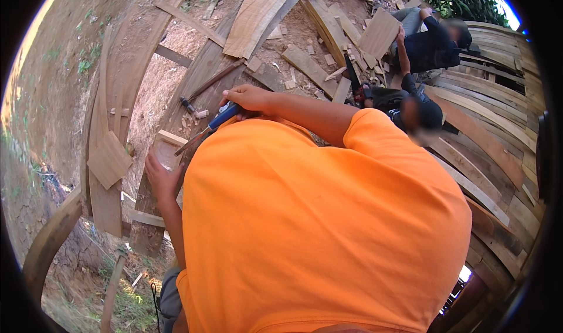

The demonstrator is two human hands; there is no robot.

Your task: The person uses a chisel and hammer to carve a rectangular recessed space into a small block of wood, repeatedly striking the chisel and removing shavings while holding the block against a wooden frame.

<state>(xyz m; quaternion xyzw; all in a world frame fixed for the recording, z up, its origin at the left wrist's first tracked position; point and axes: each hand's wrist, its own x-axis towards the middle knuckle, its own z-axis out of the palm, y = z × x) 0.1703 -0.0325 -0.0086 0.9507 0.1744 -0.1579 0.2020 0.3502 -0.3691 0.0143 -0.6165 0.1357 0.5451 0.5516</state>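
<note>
My right hand (245,97) is wrapped round the blue handle (225,116) of a hand tool. Its narrow metal blade (196,139) slants down to the left toward a small piece of wood (170,138); the orange shirt hides part of the tool, so its exact kind cannot be told. My left hand (161,172) grips the near side of that piece, fingers along its left edge and thumb on the right. Beneath both lies a wide wooden plank (176,119). Beyond the blade, a hammer (189,105) with a dark head rests on the plank among wood chips.
Loose boards (252,22) and offcuts lie on the dirt at the top. A square wooden piece (109,160) sits on a plank at left. Two people in dark clothes are at the upper right, one holding a board (379,34). Stacked planks (487,110) line the right.
</note>
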